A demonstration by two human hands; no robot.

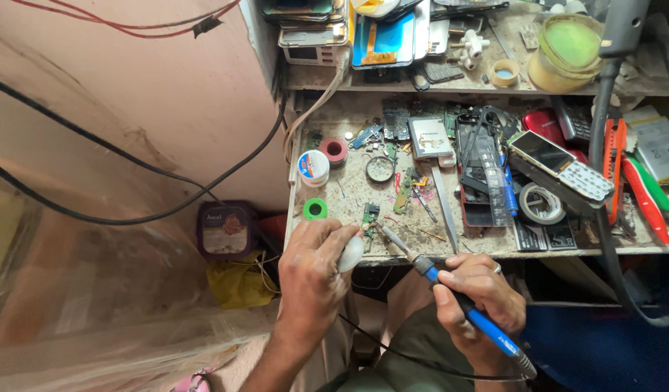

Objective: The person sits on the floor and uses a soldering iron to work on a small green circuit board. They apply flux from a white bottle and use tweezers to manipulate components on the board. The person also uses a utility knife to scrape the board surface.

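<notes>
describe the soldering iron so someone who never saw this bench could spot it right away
Start at the cluttered, stained workbench and go to its near edge, where two hands work. The right hand grips a blue-handled soldering iron, its metal tip angled up-left toward a small green circuit board beside the left hand. Unlike the red and green tools lying at the bench's right end, it is in the hand and trails a black cord.

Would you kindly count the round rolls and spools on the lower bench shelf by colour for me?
Green roll: 1
Red spool: 1
White spool with a blue-and-red label: 1
White tape roll: 1
Total: 4
</notes>
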